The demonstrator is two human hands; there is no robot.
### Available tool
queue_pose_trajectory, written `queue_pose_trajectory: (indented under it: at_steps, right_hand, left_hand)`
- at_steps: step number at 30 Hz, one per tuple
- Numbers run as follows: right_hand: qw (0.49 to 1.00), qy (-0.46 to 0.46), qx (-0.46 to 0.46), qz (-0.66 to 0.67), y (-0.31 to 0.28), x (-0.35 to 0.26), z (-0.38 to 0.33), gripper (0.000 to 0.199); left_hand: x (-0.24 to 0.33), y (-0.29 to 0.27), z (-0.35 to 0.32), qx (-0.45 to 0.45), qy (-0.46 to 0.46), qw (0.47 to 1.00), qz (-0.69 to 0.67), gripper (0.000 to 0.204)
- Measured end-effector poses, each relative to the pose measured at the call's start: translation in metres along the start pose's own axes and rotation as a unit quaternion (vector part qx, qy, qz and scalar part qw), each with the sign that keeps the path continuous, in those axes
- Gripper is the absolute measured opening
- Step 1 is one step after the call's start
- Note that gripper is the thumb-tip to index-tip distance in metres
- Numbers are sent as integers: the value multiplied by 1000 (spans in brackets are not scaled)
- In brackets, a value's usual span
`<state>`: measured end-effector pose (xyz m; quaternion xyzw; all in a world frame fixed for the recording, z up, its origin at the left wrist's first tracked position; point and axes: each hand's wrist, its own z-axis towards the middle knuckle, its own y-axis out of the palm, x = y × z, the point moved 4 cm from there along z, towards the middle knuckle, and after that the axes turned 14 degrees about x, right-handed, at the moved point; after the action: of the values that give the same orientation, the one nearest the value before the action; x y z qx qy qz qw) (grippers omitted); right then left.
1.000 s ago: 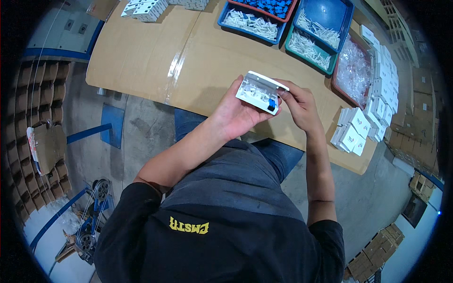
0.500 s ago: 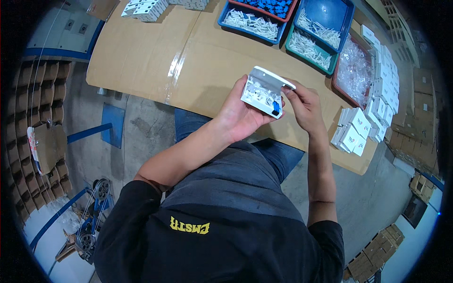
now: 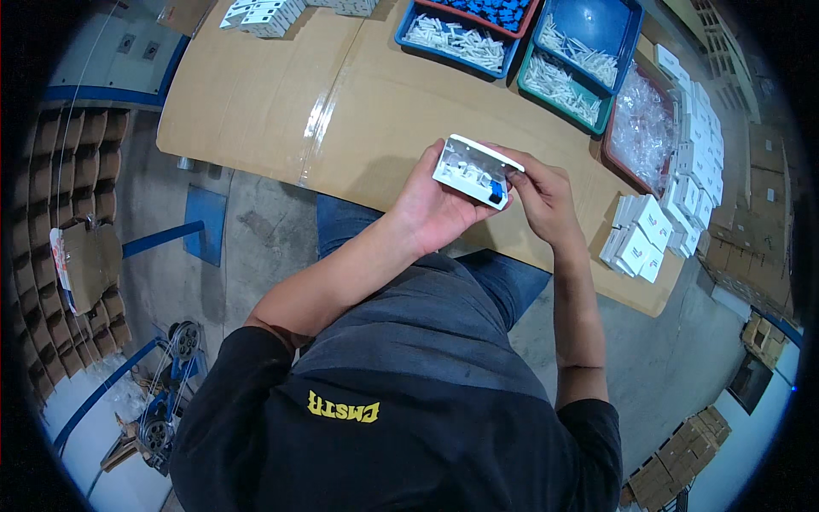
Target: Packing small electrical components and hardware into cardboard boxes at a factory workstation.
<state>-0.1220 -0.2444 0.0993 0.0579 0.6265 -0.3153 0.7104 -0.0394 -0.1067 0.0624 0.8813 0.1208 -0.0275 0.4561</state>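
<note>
A small white carton (image 3: 450, 177) with small white pieces and a blue piece (image 3: 496, 193) inside lies across my left hand (image 3: 418, 212), whose fingers wrap its underside and left end. Over the contents slopes its flap, which looks partly see-through with a white edge. My right hand (image 3: 546, 194) pinches that flap and the box's right end between thumb and fingers. Both hands hold the box just over the near edge of the cardboard-covered table (image 3: 401, 119).
Trays of white stick-like parts (image 3: 452, 43), blue parts (image 3: 486, 10) and clear plastic bags (image 3: 638, 119) stand at the far right. Stacked white boxes (image 3: 636, 243) line the table's right side, with more boxes (image 3: 264, 15) far left. A pulley machine (image 3: 171, 392) is at lower left.
The flap has come down lower over the box's contents. My right hand has dropped slightly with it; my left hand still cradles the box.
</note>
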Motion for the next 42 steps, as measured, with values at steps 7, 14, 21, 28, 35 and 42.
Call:
queue_pose_trajectory:
  at_steps: [7,14,21,28,35,42]
  right_hand:
    - [999,-34,-9,-17,7,-3,-5,39]
    - [996,-52,-41,-52,10,-5,-17,45]
    - [992,-32,-104,-64,-2,-27,-11,57]
    - [994,-10,-106,-36,-6,-41,-13,54]
    - [987,102,113,-53,29,-46,-25,79]
    - [992,6,102,-75,37,-54,-19,82]
  left_hand:
    - [2,-4,-1,39,-1,999,-3,46]
    - [1,-19,2,17,-20,1000,-2,49]
    - [6,2,-6,-2,21,982,188,64]
    - [9,6,-8,0,109,967,231,58]
    - [6,12,-9,-52,371,826,421,57]
    - [1,23,-25,-43,329,906,262,68]
